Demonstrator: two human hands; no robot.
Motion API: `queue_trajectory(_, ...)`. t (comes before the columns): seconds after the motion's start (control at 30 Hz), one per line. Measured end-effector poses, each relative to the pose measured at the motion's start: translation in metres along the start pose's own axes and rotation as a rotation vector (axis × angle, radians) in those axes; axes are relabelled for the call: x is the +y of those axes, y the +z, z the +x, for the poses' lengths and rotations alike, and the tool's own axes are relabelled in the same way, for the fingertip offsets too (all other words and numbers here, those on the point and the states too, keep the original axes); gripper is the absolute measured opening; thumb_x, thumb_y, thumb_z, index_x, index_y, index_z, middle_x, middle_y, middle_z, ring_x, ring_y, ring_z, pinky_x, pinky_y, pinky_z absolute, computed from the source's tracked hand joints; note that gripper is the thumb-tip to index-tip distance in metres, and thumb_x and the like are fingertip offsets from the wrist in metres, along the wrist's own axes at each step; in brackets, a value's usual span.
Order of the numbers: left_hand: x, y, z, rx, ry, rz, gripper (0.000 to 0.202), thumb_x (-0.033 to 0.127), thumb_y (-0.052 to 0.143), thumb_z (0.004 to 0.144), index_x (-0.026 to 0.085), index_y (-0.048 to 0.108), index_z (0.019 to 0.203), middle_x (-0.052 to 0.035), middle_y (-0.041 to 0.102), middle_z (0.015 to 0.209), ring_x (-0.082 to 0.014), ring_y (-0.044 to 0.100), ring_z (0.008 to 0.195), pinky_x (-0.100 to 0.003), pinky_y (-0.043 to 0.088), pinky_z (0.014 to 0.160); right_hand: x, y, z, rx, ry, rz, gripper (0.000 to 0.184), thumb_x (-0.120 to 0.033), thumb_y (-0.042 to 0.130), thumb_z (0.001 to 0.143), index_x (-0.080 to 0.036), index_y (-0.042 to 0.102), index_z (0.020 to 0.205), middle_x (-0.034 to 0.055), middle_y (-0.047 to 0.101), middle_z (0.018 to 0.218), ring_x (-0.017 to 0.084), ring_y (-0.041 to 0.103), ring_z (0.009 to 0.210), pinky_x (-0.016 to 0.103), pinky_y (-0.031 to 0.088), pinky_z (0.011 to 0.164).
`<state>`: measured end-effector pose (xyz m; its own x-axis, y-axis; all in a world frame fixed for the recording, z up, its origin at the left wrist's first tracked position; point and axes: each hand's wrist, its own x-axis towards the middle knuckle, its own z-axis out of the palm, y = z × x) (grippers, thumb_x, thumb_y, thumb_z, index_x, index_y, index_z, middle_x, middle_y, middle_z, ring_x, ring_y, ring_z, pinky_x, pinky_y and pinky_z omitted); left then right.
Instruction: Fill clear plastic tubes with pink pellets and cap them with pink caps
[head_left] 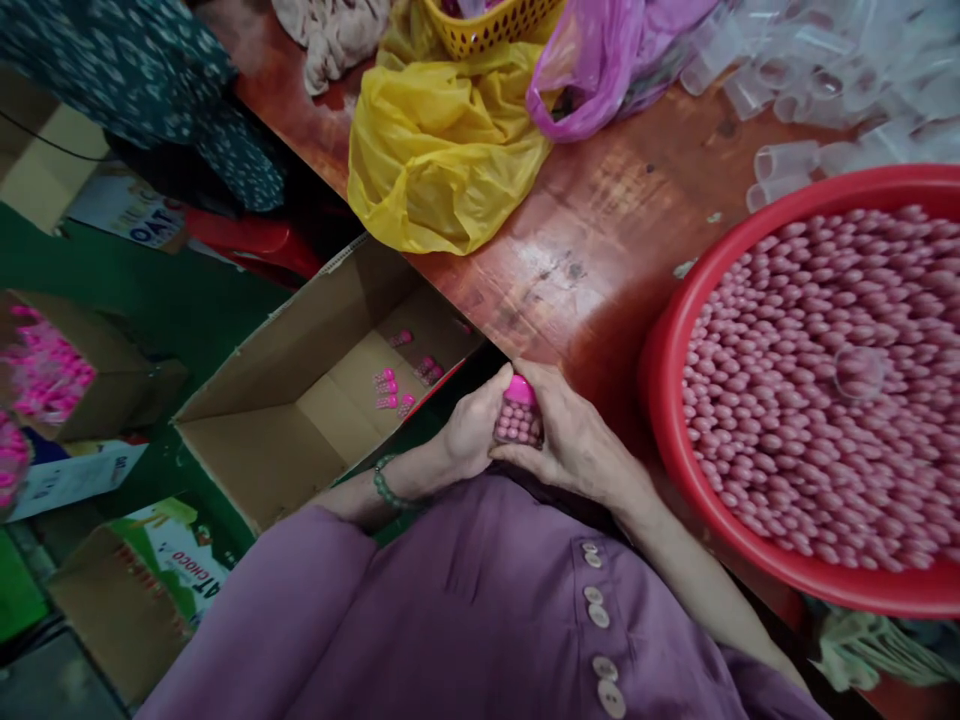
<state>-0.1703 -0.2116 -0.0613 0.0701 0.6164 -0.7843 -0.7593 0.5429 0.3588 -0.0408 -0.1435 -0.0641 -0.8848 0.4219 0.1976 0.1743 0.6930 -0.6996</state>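
Between my two hands, close to my body, is a small clear bottle with a bright pink cap, filled with round pink candies. My left hand grips its left side, the thumb up by the cap. Wrapped round the other side is my right hand, its fingers at the cap and along the base. To the right stands a red tub heaped with pink candies, and a clear cup lies on them. At my left an open cardboard box holds several pink-capped bottles.
A yellow plastic bag, a purple bag and a yellow basket lie on the reddish table. Clear empty containers pile up at the back right. Boxes of pink items stand on the floor at left, near another person's patterned clothing.
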Motion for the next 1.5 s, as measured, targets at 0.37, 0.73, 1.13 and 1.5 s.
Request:
queue_trajectory(0.37, 0.008, 0.014, -0.004, -0.314, -0.139, -0.185, 0.077, 0.073, 0.026, 0.096, 0.014, 0.058, 0.059, -0.0030, 0.049, 0.054, -0.0117, 0.051, 0.048, -0.027, 0.046, 0.052, 0.015, 0.001, -0.006, 0.293, -0.128, 0.157, 0.077, -0.048, 0.078, 0.078, -0.019, 0.042, 0.140, 0.0141, 0.063, 0.118, 0.029, 0.063, 0.109, 0.047, 0.057, 0.089)
queue_trajectory(0.73, 0.009, 0.041, -0.016, -0.345, -0.102, -0.064, 0.082, 0.085, 0.023, 0.087, 0.016, 0.048, 0.050, 0.0004, 0.042, 0.042, -0.0089, 0.044, 0.038, -0.024, 0.044, 0.046, -0.009, -0.019, -0.009, 0.414, -0.036, 0.052, 0.067, -0.039, 0.079, 0.073, -0.022, 0.049, 0.131, 0.0119, 0.069, 0.112, 0.030, 0.069, 0.099, 0.046, 0.060, 0.080)
queue_trajectory(1.13, 0.018, 0.012, -0.007, -0.240, 0.365, 0.350, 0.072, 0.081, 0.045, 0.085, 0.015, 0.069, 0.072, -0.0040, 0.060, 0.061, -0.0123, 0.054, 0.055, -0.025, 0.044, 0.055, -0.003, -0.004, -0.008, 0.376, -0.085, 0.103, 0.077, -0.036, 0.073, 0.085, -0.026, 0.034, 0.151, 0.0158, 0.055, 0.142, 0.033, 0.054, 0.133, 0.057, 0.052, 0.106)
queue_trajectory(1.5, 0.022, -0.019, 0.001, -0.273, 1.215, 1.557, 0.041, 0.031, 0.053, 0.099, 0.012, 0.056, 0.135, -0.0187, 0.063, 0.129, -0.0304, 0.055, 0.123, -0.049, 0.046, 0.105, 0.011, 0.001, 0.011, 0.210, 0.678, 1.218, 0.084, -0.083, 0.020, 0.091, -0.017, 0.058, 0.128, 0.0142, 0.073, 0.107, 0.025, 0.072, 0.096, 0.038, 0.062, 0.073)
